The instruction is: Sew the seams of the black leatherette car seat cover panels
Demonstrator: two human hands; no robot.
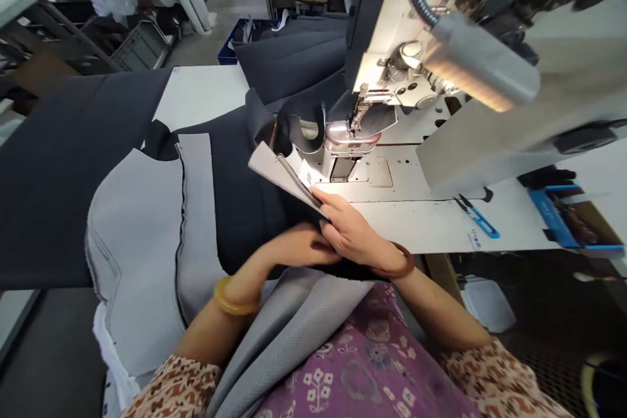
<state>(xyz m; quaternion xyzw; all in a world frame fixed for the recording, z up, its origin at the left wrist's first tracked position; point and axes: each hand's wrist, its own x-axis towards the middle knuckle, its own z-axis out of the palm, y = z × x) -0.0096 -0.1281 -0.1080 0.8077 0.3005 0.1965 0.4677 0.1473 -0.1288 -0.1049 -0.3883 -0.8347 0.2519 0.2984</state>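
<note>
White tabletop (pixel 210 88) under dark cloth (pixel 73 176); grey panel (pixel 142 209), apparently already seamed; left hand (pixel 296 247) curled, its grip's contents unclear; right hand (pixel 350 228) pinching a grey strip (pixel 281 174), seemingly unfinished, apart from the sewing machine (pixel 480 144)

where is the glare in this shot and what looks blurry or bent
Head view: glare is strongest on the sewing machine beside the lit lamp; head view: the left hand looks smeared, the grey strip sharper; head view: shapes look stretched toward the edges, as with a wide lens, and the space below the tabletop at right is dark.
</note>
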